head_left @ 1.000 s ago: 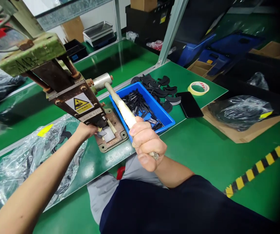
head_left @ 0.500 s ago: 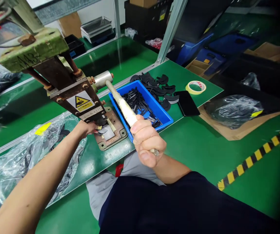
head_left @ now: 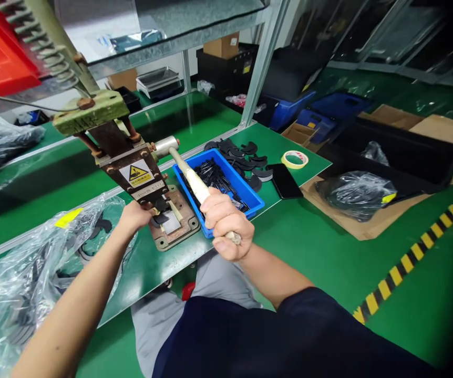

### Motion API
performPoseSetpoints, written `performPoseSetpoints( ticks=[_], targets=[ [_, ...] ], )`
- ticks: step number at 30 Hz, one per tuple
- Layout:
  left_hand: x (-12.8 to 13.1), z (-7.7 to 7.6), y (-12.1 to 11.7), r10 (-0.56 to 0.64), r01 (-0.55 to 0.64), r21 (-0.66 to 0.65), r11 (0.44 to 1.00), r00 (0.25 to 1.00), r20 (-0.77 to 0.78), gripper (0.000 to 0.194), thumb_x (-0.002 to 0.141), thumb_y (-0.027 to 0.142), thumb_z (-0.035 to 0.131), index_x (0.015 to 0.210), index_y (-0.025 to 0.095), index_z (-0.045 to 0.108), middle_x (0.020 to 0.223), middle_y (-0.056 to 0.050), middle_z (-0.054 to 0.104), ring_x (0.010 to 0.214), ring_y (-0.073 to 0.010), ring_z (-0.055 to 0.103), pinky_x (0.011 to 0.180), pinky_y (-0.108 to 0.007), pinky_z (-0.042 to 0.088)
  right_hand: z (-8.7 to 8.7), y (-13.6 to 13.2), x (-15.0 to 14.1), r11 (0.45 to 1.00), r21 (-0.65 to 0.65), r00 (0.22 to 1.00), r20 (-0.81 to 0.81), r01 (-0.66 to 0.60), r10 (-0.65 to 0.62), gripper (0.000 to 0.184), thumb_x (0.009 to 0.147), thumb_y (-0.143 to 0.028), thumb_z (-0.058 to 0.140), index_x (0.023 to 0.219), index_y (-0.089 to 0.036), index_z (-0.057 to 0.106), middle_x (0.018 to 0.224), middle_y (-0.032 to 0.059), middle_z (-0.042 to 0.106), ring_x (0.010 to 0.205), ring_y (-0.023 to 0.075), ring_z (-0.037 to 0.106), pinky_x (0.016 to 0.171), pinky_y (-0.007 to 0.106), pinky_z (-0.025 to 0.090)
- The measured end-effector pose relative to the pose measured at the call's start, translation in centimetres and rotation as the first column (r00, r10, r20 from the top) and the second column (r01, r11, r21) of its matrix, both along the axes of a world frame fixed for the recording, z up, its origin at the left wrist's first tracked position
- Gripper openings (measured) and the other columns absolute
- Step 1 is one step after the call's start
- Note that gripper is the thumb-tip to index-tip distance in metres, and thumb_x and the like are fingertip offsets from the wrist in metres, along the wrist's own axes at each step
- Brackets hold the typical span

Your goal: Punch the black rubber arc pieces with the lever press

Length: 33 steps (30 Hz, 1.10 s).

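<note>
A hand press [head_left: 132, 163] with a yellow warning label stands on the green bench [head_left: 195, 121]. My right hand [head_left: 223, 226] is wrapped round the press's long pale lever [head_left: 191, 176], which slopes down toward me. At the press's base plate [head_left: 179, 228], my left hand [head_left: 134, 216] reaches under the ram, fingers closed on a small dark curved part [head_left: 159, 218]. The fingertips are partly hidden by the press head.
A blue tray [head_left: 250, 197] of small black pieces sits right of the press, with black crescent parts [head_left: 246, 155], a phone [head_left: 285, 181] and a tape roll [head_left: 295, 159] beyond. A clear plastic bag [head_left: 29, 262] of parts lies at left. Bagged parts on cardboard [head_left: 352, 218] rest on the floor.
The view has pulled back and tilted up, showing more shelf and floor. Both hands stay at the press, right on the lever, left at the base plate.
</note>
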<state>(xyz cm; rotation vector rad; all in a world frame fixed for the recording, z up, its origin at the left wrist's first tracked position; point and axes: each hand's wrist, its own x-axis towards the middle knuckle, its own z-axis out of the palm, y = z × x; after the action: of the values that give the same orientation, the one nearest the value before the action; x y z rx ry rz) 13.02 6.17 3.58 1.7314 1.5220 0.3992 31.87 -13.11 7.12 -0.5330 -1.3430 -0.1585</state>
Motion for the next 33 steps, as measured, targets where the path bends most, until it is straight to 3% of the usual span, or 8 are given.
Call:
performPoseSetpoints(
  ticks=[3,7,12,14,17,22,29,33],
  targets=[
    [-1.1,-0.7,-1.3,0.008,-0.009,0.034,0.999,1.0,0.03,0.023,0.054,0.023,0.082,0.07,0.018,0.067,0.061,-0.003,0.065,0.059,-0.0206,0.061,0.052,-0.026,0.041,1.9,0.5,0.3,0.998,0.027,0.998,0.021,-0.057,0.056,0.018,0.083,-0.041,0.061,0.087,-0.023,0.056,0.077,-0.0006,0.061,0.087,0.0201,0.063,0.093,0.049,0.052],
    [-0.7,-1.5,-2.8,0.123,-0.07,-0.173,0.982,0.941,0.315,0.03,0.048,0.023,0.084,0.068,0.016,0.063,0.059,0.0,0.063,0.053,-0.0135,0.055,0.051,-0.023,0.04,6.8,2.8,0.4,0.986,0.068,0.987,-0.034,-0.154,0.157,0.041,0.084,-0.05,0.066,0.117,-0.028,0.055,0.092,0.0005,0.059,0.089,0.0179,0.06,0.088,0.04,0.055],
    [-0.2,-1.6,-4.2,0.282,-0.119,-0.312,0.943,0.783,0.554,0.042,0.041,0.023,0.086,0.069,0.016,0.055,0.06,0.004,0.061,0.054,-0.011,0.057,0.052,-0.021,0.044,11.0,5.6,0.5,0.982,-0.147,0.993,-0.032,-0.119,0.115,0.057,0.087,-0.051,0.062,0.135,-0.027,0.044,0.127,0.0038,0.056,0.125,0.0211,0.057,0.113,0.04,0.045],
    [-1.0,-1.5,-4.8,0.298,-0.119,-0.318,0.941,0.734,0.61,0.045,0.039,0.024,0.087,0.072,0.016,0.057,0.062,0.003,0.063,0.054,-0.0107,0.058,0.051,-0.02,0.044,9.2,5.5,0.1,0.961,-0.277,0.997,-0.071,-0.01,-0.01,0.058,0.088,-0.052,0.06,0.136,-0.025,0.043,0.136,0.0069,0.054,0.132,0.022,0.054,0.117,0.041,0.042],
    [-3.1,-1.3,-6.2,0.276,-0.076,-0.315,0.946,0.695,0.664,0.051,0.038,0.029,0.09,0.078,0.014,0.062,0.066,0.001,0.067,0.055,-0.0105,0.058,0.051,-0.02,0.045,3.3,3.9,-1.2,0.872,-0.476,0.969,-0.14,0.113,-0.202,0.06,0.093,-0.048,0.054,0.145,-0.024,0.036,0.147,0.012,0.045,0.141,0.0233,0.044,0.117,0.045,0.041],
    [-5.7,0.0,-9.6,0.256,0.065,-0.386,0.92,0.647,0.719,0.051,0.045,0.033,0.093,0.084,0.013,0.066,0.073,-0.002,0.07,0.061,-0.0126,0.062,0.058,-0.023,0.051,-4.5,1.0,-4.8,0.584,-0.809,0.997,-0.04,-0.067,0.059,0.039,0.093,-0.041,0.055,0.125,-0.019,0.061,0.112,0.0095,0.069,0.1,0.0174,0.066,0.088,0.034,0.057],
    [-6.4,0.2,-13.3,0.345,0.244,-0.554,0.796,0.569,0.746,0.037,0.055,0.023,0.091,0.08,0.01,0.068,0.074,-0.004,0.069,0.061,-0.0117,0.063,0.055,-0.02,0.053,-5.7,0.3,-8.0,0.514,-0.837,0.973,-0.09,-0.19,0.212,0.022,0.088,-0.034,0.062,0.104,-0.02,0.07,0.103,0.0057,0.072,0.097,0.0176,0.065,0.095,0.034,0.05],
    [-5.8,-0.7,-15.0,0.448,0.229,-0.629,0.743,0.527,0.722,0.024,0.065,0.015,0.084,0.083,0.01,0.069,0.079,-0.006,0.07,0.064,-0.0116,0.065,0.055,-0.018,0.055,-6.4,-0.2,-8.7,0.431,-0.849,0.951,-0.251,-0.306,0.181,0.018,0.089,-0.035,0.061,0.093,-0.019,0.068,0.086,0.0008,0.067,0.074,0.013,0.061,0.073,0.027,0.05]
  ],
)
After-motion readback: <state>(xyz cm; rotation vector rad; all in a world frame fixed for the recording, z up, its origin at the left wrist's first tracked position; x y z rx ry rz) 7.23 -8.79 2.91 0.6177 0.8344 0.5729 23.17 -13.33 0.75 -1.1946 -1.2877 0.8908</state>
